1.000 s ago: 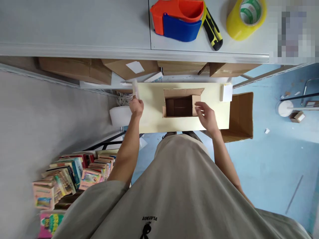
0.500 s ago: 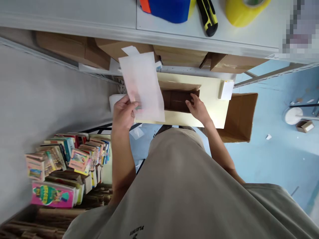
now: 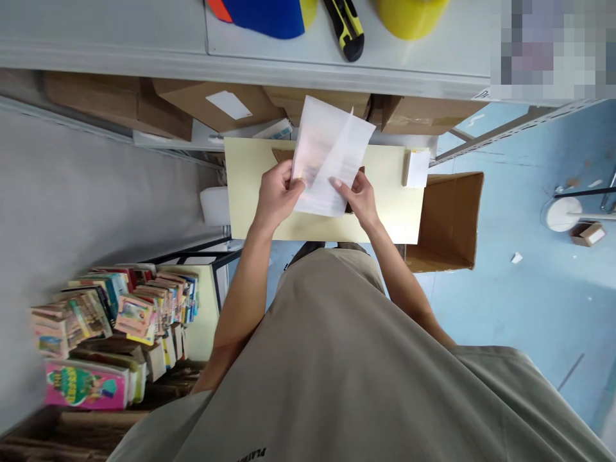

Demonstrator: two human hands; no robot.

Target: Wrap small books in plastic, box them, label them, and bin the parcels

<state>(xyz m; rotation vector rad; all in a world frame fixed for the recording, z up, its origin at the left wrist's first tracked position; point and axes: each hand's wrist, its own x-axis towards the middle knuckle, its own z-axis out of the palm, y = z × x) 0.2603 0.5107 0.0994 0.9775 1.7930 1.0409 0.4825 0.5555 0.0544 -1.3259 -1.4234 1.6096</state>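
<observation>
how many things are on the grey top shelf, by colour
blue and orange tape dispenser: 1
yellow and black utility knife: 1
yellow tape roll: 1
total: 3 on the grey shelf, all cut off by the picture's top edge

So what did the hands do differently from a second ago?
The left hand lifted the white sheet and brought it across over the small box. The right hand let go of the box and took hold of the sheet too. The yellow board stayed put.
</observation>
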